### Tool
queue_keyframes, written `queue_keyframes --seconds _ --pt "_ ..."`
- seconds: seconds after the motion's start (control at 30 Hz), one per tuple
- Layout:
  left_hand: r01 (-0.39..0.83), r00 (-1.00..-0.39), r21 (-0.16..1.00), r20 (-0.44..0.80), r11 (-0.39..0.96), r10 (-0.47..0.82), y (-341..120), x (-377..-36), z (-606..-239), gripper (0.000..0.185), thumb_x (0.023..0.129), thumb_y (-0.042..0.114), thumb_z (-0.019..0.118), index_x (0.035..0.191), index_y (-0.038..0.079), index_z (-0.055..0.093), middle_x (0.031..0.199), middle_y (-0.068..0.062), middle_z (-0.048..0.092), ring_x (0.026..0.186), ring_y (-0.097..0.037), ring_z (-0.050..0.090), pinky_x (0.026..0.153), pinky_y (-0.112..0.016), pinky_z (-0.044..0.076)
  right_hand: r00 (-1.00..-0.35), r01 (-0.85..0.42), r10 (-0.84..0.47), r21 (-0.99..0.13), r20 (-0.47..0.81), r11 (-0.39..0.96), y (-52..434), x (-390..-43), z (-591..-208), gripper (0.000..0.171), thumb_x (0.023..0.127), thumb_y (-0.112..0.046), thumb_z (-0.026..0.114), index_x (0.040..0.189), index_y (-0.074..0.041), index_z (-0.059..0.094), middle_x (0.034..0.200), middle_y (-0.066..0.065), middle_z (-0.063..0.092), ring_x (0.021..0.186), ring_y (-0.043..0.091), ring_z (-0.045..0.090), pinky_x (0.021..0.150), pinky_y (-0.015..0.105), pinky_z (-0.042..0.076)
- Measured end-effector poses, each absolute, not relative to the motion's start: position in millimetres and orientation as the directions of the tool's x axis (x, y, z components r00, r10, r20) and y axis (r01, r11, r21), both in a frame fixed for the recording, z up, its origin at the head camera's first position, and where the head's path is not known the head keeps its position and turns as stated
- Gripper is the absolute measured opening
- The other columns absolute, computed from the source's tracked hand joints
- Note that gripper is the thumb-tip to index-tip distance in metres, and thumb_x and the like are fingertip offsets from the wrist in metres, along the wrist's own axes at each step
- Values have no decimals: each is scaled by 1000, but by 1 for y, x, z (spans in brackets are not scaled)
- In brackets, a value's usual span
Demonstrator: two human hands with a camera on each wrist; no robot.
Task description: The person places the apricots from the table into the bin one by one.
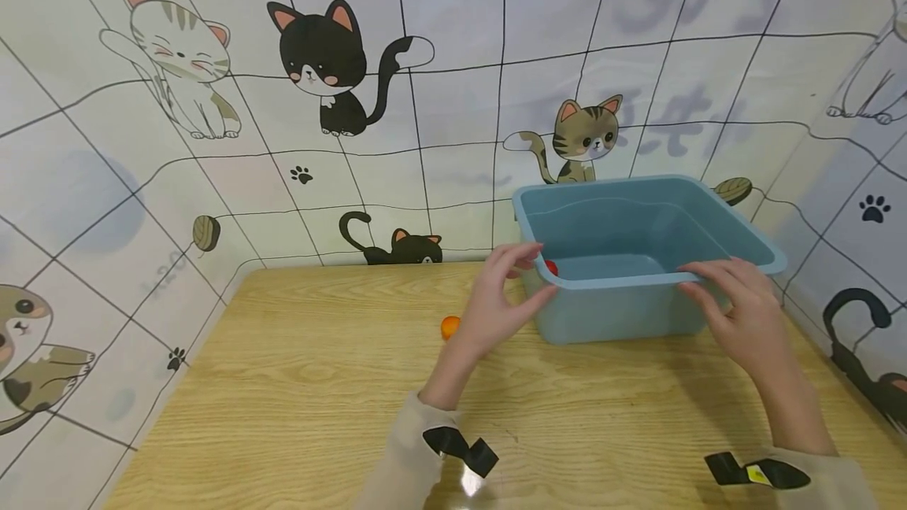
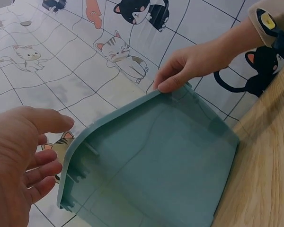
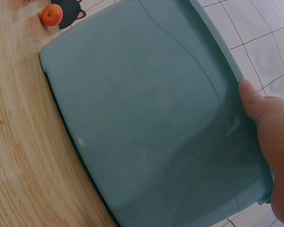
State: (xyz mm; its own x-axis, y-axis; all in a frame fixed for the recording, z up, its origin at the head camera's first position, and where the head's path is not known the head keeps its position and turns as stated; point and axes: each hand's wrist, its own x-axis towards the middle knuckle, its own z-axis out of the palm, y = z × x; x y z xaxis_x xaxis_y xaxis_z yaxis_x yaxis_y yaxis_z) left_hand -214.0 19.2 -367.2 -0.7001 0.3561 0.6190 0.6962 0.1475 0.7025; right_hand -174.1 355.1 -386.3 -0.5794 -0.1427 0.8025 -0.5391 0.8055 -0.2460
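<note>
A blue plastic bin stands on the wooden table at the right, against the back wall. My right hand grips its front rim near the right corner, thumb outside and fingers over the edge, as the left wrist view also shows. At the front left corner my left hand is held with thumb and fingers spread about the rim; a gap shows between them and the rim in the left wrist view. Just inside that corner a red thing peeks out, mostly hidden.
Partly behind my left wrist, a small round orange fruit lies on the wooden table, left of the bin. Cat-patterned sheeting covers the back and both sides.
</note>
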Motion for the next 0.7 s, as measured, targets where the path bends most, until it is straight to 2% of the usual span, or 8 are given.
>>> queue_keyframes --seconds 0.2,0.3,0.43,0.7 --pt "708 -689 688 623 159 371 7 -215 -375 56 87 11 79 138 3 56 125 -13 59 110 -31 58 89 -32 49 -569 -543 -142 -240 810 805 354 -174 -387 26 95 -24 71 108 -1 73 99 17 69 98 36 56 114 37 32" --pt "704 -693 689 612 173 381 0 -216 -379 57 87 12 79 138 4 56 128 -13 59 110 -32 58 90 -33 49 -569 -539 -138 -241 811 807 354 -175 -387 24 94 -21 72 108 -2 73 98 17 69 98 35 56 112 34 32" --pt "676 -721 703 569 221 395 -10 -218 -384 56 87 13 79 138 7 57 128 -8 58 111 -27 58 90 -34 49 -567 -538 -138 -238 812 809 355 -175 -389 22 91 -17 75 108 -2 73 98 16 69 97 34 56 109 31 32" --pt "650 -746 714 533 262 399 -25 -221 -393 51 89 15 78 135 7 59 127 -7 59 110 -24 58 91 -36 50 -560 -549 -154 -226 814 805 356 -175 -389 22 91 -14 75 108 -1 73 99 17 69 97 37 56 113 36 33"
